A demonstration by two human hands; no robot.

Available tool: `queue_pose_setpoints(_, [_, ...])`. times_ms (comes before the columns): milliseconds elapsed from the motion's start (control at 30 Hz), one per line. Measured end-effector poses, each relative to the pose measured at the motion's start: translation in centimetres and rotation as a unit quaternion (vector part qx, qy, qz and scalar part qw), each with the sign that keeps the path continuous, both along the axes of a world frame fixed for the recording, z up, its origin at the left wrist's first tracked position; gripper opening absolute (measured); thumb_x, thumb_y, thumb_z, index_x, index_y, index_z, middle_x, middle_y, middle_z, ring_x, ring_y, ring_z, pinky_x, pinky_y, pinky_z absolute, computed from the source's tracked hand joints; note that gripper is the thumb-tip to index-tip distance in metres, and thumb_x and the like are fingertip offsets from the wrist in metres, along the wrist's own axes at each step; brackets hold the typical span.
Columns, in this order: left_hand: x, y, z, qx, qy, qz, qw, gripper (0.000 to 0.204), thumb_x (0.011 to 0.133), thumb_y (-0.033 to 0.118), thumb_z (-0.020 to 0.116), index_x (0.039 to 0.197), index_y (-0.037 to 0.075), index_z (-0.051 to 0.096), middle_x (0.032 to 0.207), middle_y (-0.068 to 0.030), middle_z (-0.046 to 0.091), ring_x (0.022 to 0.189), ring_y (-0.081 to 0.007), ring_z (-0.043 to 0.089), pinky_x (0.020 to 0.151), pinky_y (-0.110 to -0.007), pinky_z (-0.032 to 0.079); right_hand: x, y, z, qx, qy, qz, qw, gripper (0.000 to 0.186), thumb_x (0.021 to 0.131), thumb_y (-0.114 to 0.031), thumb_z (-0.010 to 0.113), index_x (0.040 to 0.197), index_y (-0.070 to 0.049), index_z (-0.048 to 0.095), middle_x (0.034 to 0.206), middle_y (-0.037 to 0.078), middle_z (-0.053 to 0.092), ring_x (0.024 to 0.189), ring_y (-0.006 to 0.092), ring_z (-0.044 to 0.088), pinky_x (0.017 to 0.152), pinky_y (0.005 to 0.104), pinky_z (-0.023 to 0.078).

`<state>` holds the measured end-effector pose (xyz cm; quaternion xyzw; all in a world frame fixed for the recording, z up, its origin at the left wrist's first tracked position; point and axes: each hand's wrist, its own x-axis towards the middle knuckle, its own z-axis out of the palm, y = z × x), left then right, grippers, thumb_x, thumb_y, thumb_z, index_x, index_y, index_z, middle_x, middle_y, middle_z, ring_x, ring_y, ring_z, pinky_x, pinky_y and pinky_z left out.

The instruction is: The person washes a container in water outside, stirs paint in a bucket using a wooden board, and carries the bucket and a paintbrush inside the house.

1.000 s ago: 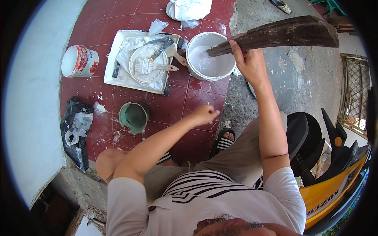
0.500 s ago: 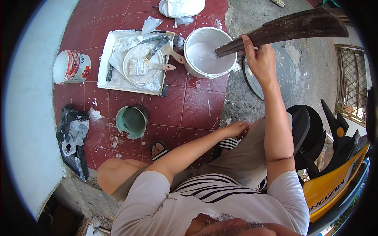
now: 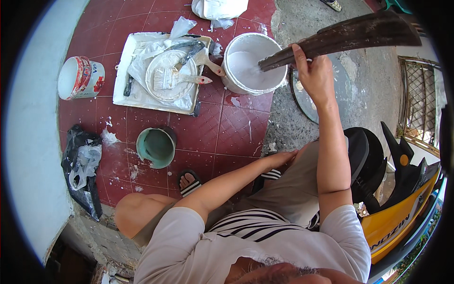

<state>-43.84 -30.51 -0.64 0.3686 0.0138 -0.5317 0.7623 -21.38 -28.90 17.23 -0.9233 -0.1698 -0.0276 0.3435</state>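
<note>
My right hand grips a long, dark brown wooden stick, narrow at its left end and broader toward the right. Its narrow end dips into white liquid paint inside a white bucket. My left hand rests against my right knee, holding nothing visible; its fingers lie stretched along the leg, with their tips partly hidden. Left of the bucket is a paint-smeared white tray. In it are a round lid, a paintbrush and crumpled plastic. A second brush's wooden handle overhangs the tray's right side.
A small white pail lies on its side at left. Nearer are a broken-rimmed green pail and a black plastic bag. A white bag sits far back. A yellow-and-black motorbike stands close on my right.
The stick has shifted slightly in the paint, still in my right hand. My left hand has slid a little lower against the knee. The view has turned slightly; a foot shows more at the far edge.
</note>
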Motion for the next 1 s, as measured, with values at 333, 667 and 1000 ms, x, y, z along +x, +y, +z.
queue_pose_setpoints(333, [-0.1, -0.5, -1.2, 0.019, 0.003, 0.016, 1.000, 0.068, 0.097, 0.067, 0.030, 0.119, 0.011, 0.062, 0.108, -0.0049, 0.064, 0.090, -0.0140, 0.056, 0.076, -0.030, 0.048, -0.9, 1.3, -0.6, 0.084, 0.082, 0.112, 0.987, 0.018, 0.097, -0.013, 0.061, 0.105, 0.003, 0.063, 0.092, 0.008, 0.067, 0.079, 0.0117, 0.064, 0.070, 0.0269, 0.054])
queue_pose_setpoints(667, [0.1, 0.1, -0.8, -0.001, 0.060, -0.093, 0.994, 0.075, 0.096, 0.070, 0.028, 0.108, 0.008, 0.068, 0.095, -0.0052, 0.068, 0.087, -0.0160, 0.061, 0.078, -0.034, 0.049, 0.1, 0.8, -2.0, 0.119, -0.017, 0.062, 0.991, 0.016, 0.097, -0.011, 0.060, 0.105, 0.002, 0.064, 0.088, 0.008, 0.067, 0.081, 0.0107, 0.062, 0.071, 0.0270, 0.052])
queue_pose_setpoints(1000, [0.3, -0.4, -1.8, -0.009, 0.053, -0.089, 0.995, 0.073, 0.098, 0.067, 0.026, 0.121, 0.008, 0.064, 0.109, -0.0077, 0.067, 0.099, -0.0180, 0.060, 0.086, -0.038, 0.049, 0.5, -0.8, -0.2, 0.004, 0.047, 0.037, 0.998, 0.016, 0.097, -0.010, 0.060, 0.106, 0.003, 0.063, 0.095, 0.010, 0.067, 0.084, 0.0128, 0.065, 0.068, 0.0271, 0.055])
